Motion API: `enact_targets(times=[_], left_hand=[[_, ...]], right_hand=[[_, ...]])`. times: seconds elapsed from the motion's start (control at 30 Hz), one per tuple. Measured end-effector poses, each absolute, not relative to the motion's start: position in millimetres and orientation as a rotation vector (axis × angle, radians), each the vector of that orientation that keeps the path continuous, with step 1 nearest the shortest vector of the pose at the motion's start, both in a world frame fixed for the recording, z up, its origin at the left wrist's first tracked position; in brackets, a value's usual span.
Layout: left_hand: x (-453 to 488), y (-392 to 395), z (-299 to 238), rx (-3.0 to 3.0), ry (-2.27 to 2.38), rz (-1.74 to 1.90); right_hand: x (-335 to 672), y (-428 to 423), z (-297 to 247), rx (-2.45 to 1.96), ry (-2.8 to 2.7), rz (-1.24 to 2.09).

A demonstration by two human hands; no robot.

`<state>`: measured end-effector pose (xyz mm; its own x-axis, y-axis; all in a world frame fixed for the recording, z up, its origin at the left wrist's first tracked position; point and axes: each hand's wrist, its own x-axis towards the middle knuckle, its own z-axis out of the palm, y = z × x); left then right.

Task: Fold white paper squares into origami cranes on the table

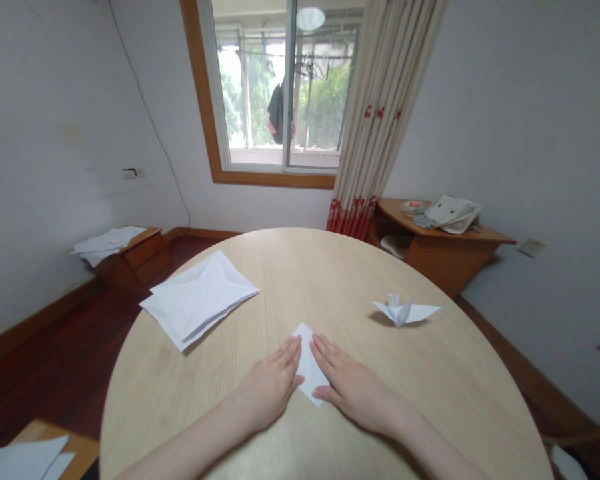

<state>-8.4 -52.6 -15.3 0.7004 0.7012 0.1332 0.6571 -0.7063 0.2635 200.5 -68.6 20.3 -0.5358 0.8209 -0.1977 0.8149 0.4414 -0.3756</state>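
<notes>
A small folded white paper (307, 360) lies on the round wooden table (430, 400) in front of me. My left hand (273, 383) lies flat on its left side, fingers stretched and together. My right hand (350, 383) presses flat on its right side, fingers also stretched out. Both hands cover the paper's edges; only a strip between them shows.
A stack of white paper sheets (200, 300) lies at the table's left. A finished folded paper crane (404, 311) stands at the right. Low wooden cabinets (440, 250) stand by the walls, one (130, 250) with papers on it. A window and curtain are behind.
</notes>
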Motion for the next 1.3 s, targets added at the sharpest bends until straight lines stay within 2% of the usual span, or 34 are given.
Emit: enact_targets(times=[0.4,1.3], left_hand=[[-19.4,-35.8,7.5,2.681,0.94,0.318],[-18.9,-35.0,13.9,2.613,0.96,0.358]], right_hand=[[208.9,-62.7,19.4,-1.43,-2.595,0.768],[208.2,-64.9,35.9,-1.371,-2.624,0.535]])
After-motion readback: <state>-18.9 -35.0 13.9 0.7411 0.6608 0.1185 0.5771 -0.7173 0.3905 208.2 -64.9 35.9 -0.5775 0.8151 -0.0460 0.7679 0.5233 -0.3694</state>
